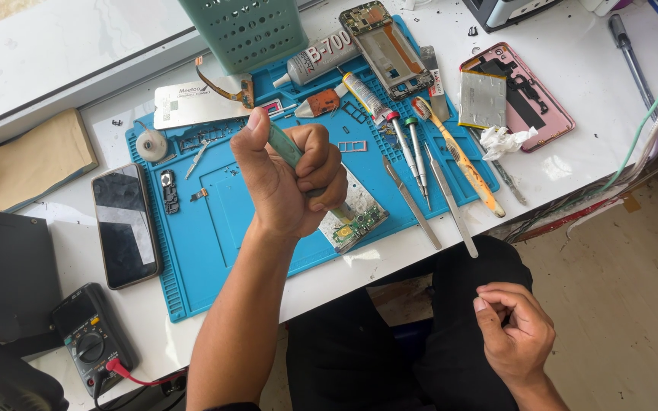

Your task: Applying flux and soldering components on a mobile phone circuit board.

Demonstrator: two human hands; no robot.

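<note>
left hand: fist closed round a green-handled tool, thumb pressed on the handle's upper end, frame centre
tool look: pale green handle, mostly buried in the fist; only the upper stretch and a short bit near the lower end show
tool axis: runs upper left to lower right, working end pointing down-right onto the circuit board; tip itself hidden
board: small bare board, silver shield plus green strip with tiny parts, lying on the blue mat just right of the fist, near the mat's lower edge
right hand: lower right of frame, off the table, over the lap; fingers curled loosely inward, can't tell if they hold anything
glue tube: grey tube with dark print, top centre, lying slantwise, nozzle to the left
small tube: white-yellow, slim, just below the grey one
metal plate: silver rectangle with small print, upper left of the mat
envelope: tan, padded, far left
phone: black, screen up, left of the mat
pink phone shell: upper right, silver battery lying on it
screwdrivers: lying side by side right of the board
multimeter: lower left, red lead plugged in
</note>
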